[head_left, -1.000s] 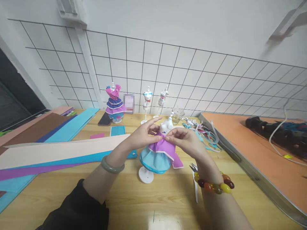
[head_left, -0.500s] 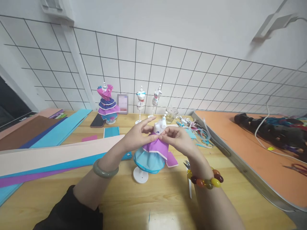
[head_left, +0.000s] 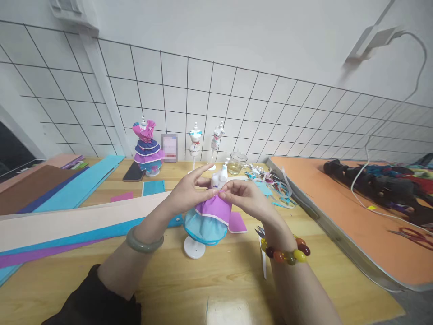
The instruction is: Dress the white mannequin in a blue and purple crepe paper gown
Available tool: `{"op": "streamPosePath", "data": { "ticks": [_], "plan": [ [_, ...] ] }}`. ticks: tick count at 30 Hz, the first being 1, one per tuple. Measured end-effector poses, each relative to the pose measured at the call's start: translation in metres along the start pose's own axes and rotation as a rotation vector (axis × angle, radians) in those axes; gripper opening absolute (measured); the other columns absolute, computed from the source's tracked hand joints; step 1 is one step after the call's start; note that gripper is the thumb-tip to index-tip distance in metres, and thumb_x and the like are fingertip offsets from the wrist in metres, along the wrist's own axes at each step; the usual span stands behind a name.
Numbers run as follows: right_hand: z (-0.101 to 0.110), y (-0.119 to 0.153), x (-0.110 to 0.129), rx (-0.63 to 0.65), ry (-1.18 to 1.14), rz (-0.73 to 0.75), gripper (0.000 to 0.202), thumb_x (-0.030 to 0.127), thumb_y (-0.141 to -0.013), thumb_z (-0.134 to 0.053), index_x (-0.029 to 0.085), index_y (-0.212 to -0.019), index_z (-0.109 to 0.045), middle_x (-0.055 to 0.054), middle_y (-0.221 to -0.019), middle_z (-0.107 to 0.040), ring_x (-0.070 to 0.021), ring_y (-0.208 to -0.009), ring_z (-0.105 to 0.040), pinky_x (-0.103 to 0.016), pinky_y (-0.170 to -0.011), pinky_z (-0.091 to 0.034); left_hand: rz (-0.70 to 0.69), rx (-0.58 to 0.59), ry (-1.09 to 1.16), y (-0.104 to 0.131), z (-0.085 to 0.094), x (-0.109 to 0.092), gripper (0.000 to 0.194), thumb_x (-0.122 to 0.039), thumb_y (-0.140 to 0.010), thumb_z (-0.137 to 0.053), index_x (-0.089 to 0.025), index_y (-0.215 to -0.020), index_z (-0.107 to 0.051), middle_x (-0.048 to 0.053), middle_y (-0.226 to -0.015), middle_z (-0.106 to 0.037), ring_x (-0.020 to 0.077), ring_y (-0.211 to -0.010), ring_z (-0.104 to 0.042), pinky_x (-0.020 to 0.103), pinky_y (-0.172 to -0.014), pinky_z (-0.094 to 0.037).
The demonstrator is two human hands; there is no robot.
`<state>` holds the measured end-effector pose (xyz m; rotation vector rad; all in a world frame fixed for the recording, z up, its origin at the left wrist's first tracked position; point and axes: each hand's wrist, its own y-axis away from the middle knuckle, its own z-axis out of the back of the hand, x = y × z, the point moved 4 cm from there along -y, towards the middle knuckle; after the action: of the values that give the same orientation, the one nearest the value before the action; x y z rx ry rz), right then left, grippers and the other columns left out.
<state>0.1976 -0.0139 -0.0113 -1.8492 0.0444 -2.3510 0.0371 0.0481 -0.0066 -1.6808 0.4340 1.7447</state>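
Note:
A small white mannequin (head_left: 219, 177) leans on its round white base (head_left: 194, 248), wearing a puffed light-blue skirt (head_left: 204, 228). Over that skirt hangs a purple crepe-paper layer (head_left: 216, 211) with a white edge. My left hand (head_left: 189, 192) is closed at the waist, its thumb pressing the gathered top of the purple layer and its fingers partly behind the torso. From the other side my right hand (head_left: 245, 196) pinches the purple layer's top between thumb and fingertips. A loose purple piece (head_left: 237, 223) lies beside the skirt, and scissors (head_left: 262, 253) rest partly under my right wrist.
Long paper strips (head_left: 84, 212) cover the left of the wooden table (head_left: 169, 284). Behind stand a dressed mannequin (head_left: 148, 149), two bare-stand mannequins (head_left: 195, 140), a phone (head_left: 133, 172) and a glass jar (head_left: 237, 163). Ribbon scraps (head_left: 270, 180) and an orange board (head_left: 338, 216) lie right.
The whole view has shifted slightly, so things appear a little further left. Both hands keep their grip at the mannequin's waist, with only slight finger movement.

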Motion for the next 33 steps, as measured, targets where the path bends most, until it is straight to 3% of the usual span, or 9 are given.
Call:
{"op": "streamPosePath", "data": {
  "ticks": [8, 13, 22, 27, 31, 33],
  "plan": [
    [0.004, 0.01, 0.01, -0.015, 0.066, 0.001, 0.025, 0.044, -0.081, -0.071, 0.019, -0.086, -0.069, -0.003, -0.079, -0.066, -0.0137, -0.068, -0.057, -0.028, -0.061, -0.045, -0.089, 0.001, -0.11, 0.004, 0.002, -0.007, 0.082, -0.03, -0.077, -0.072, -0.023, -0.148, -0.033, 0.01, -0.11, -0.07, 0.0237, -0.112, -0.061, 0.037, -0.093, -0.05],
    [0.013, 0.03, 0.015, -0.057, 0.118, -0.043, 0.029, 0.047, -0.079, -0.071, 0.02, -0.088, -0.069, -0.004, -0.08, -0.068, -0.0142, -0.066, -0.06, -0.026, -0.057, -0.045, -0.141, -0.017, -0.027, 0.002, 0.004, -0.007, 0.085, -0.031, -0.077, -0.073, -0.023, -0.149, -0.029, 0.011, -0.112, -0.069, 0.0216, -0.108, -0.062, 0.035, -0.092, -0.05],
    [0.034, 0.053, 0.0, -0.096, 0.268, -0.21, 0.037, 0.054, -0.074, -0.073, 0.019, -0.085, -0.072, -0.005, -0.079, -0.07, -0.0149, -0.065, -0.059, -0.025, -0.054, -0.044, -0.15, 0.045, 0.027, -0.003, 0.003, 0.006, 0.085, -0.029, -0.079, -0.07, -0.024, -0.151, -0.025, 0.01, -0.113, -0.07, 0.0223, -0.107, -0.064, 0.038, -0.093, -0.05],
    [0.022, 0.045, 0.004, -0.049, 0.292, -0.144, 0.036, 0.056, -0.078, -0.068, 0.02, -0.083, -0.073, -0.005, -0.078, -0.069, -0.0159, -0.066, -0.058, -0.026, -0.054, -0.043, -0.156, 0.066, 0.004, 0.0, 0.001, 0.004, 0.087, -0.029, -0.079, -0.07, -0.025, -0.151, -0.022, 0.013, -0.12, -0.067, 0.0238, -0.112, -0.063, 0.043, -0.098, -0.048],
    [0.004, 0.033, 0.013, -0.06, 0.204, -0.093, 0.036, 0.054, -0.078, -0.07, 0.019, -0.088, -0.071, -0.006, -0.081, -0.069, -0.0167, -0.069, -0.058, -0.027, -0.059, -0.045, -0.187, 0.096, 0.053, 0.0, -0.002, 0.004, 0.091, -0.026, -0.076, -0.072, -0.027, -0.151, -0.021, 0.015, -0.138, -0.055, 0.0232, -0.116, -0.06, 0.042, -0.099, -0.048],
    [-0.002, 0.028, 0.016, -0.074, 0.153, -0.077, 0.036, 0.052, -0.077, -0.072, 0.018, -0.089, -0.071, -0.007, -0.085, -0.07, -0.0173, -0.073, -0.06, -0.028, -0.062, -0.047, -0.222, 0.106, 0.036, 0.0, -0.002, 0.002, 0.088, -0.026, -0.076, -0.072, -0.026, -0.15, -0.025, 0.014, -0.133, -0.058, 0.0223, -0.116, -0.061, 0.04, -0.1, -0.048]
  ]
}}
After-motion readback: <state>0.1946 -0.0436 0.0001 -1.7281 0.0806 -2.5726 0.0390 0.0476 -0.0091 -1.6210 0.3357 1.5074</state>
